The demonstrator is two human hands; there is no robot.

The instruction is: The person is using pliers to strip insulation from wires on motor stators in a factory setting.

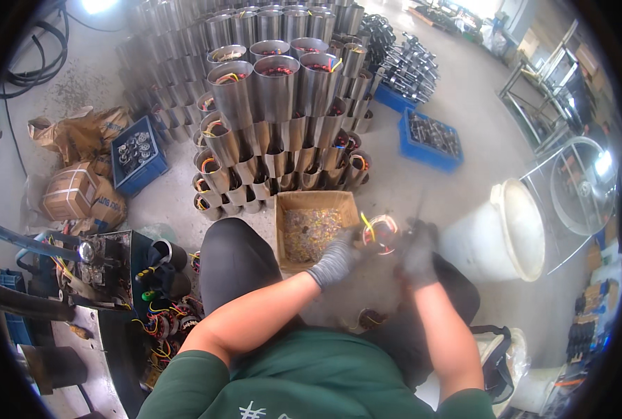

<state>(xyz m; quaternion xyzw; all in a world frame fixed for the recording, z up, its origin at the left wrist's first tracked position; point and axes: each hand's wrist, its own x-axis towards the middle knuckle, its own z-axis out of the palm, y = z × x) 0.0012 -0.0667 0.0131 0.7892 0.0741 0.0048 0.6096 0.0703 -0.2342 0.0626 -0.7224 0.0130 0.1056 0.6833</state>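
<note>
Between my two hands, above the floor, is a motor stator [385,239], a ring with reddish and white windings and a yellow wire sticking up from it. My left hand [335,258], in a grey glove, has its fingers closed on the stator's left side. Close to the right side of the stator is my right hand [418,258], also gloved. Motion smears its fingers, and a thin dark streak rises above them that I cannot make out. An open cardboard box [282,241] full of small coloured wire scraps stands just beyond my left hand.
Stacked metal cylinders [277,98] with wired windings inside rise ahead. A white bucket [517,230] stands to the right. Blue crates of metal parts [431,140] lie far right, another blue crate [138,157] left. A machine [105,265] and loose stators [171,322] are at my left.
</note>
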